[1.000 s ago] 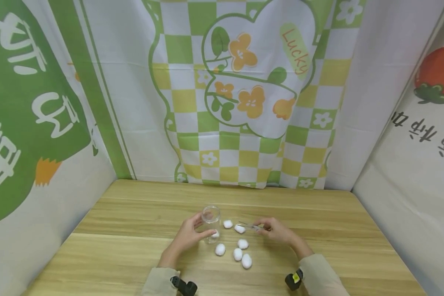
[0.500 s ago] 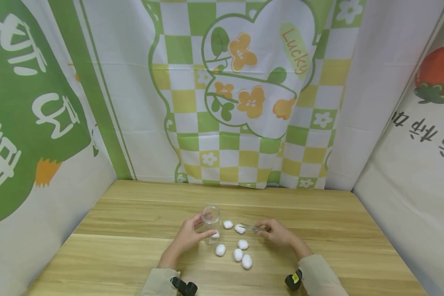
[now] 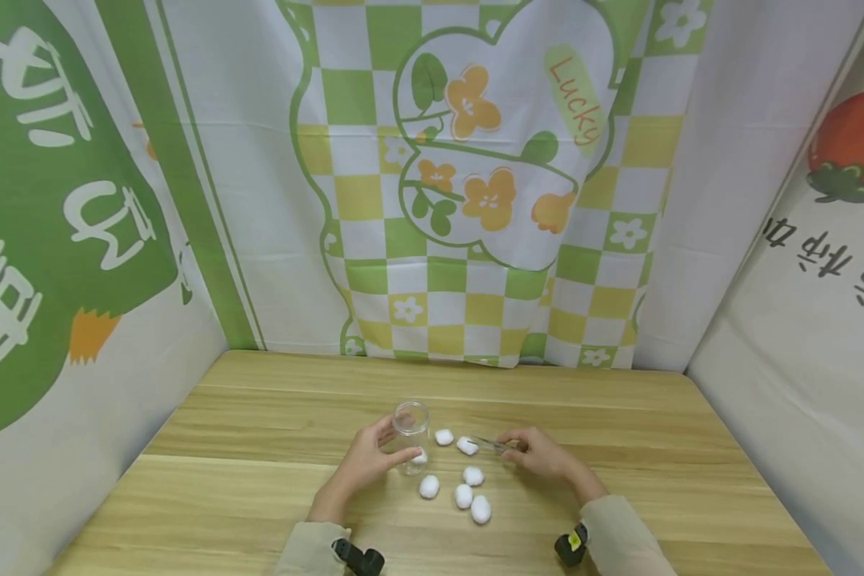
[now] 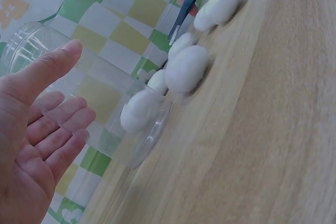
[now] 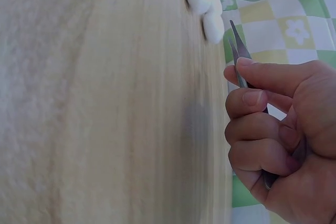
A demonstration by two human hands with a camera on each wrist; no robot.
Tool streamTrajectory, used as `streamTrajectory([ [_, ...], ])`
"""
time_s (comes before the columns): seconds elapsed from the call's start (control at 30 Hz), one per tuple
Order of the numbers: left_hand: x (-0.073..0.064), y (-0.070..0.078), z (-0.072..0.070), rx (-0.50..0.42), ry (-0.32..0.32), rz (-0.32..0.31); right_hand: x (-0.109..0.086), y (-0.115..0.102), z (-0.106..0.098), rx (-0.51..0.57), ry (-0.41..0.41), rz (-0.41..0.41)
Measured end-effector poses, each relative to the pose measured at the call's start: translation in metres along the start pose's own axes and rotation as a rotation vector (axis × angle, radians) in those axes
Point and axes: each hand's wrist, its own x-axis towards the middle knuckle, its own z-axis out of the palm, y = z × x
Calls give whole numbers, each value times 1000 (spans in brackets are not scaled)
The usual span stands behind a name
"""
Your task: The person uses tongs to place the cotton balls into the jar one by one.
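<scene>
A clear jar (image 3: pixel 411 440) without a lid stands upright on the table, with one white cotton ball (image 4: pixel 140 109) at its bottom. My left hand (image 3: pixel 369 454) holds the jar, its thumb on the near side and its fingers seen through the far wall. Between thumb and fingers of my right hand (image 3: pixel 538 450) is a pair of tweezers (image 5: pixel 239 56), tips pointing left and slightly apart. In the head view those tips are at a cotton ball (image 3: pixel 466 446) right of the jar; whether they touch it I cannot tell.
Several more cotton balls lie right of the jar and nearer the front, among them one (image 3: pixel 443 437) beside the jar and another (image 3: pixel 480 510) frontmost. The wooden table (image 3: pixel 274 416) ends at a checked cloth (image 3: pixel 468 312) behind, with printed cloths at both sides.
The tweezers have shifted slightly to the right and down, their tips now at the cotton ball's right side. The left hand and the jar stay where they were.
</scene>
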Motion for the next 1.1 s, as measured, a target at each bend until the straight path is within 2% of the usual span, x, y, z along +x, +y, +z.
streamTrajectory([
  [0.17,-1,1,0,-5,-7,0,0,2,3,-21,7,5],
  [0.7,-1,0,-1,-1,-28,2,1,2,4,3,-4,43],
  [1.1,-1,0,-1,4,-28,4,1,4,7,-18,-11,30],
])
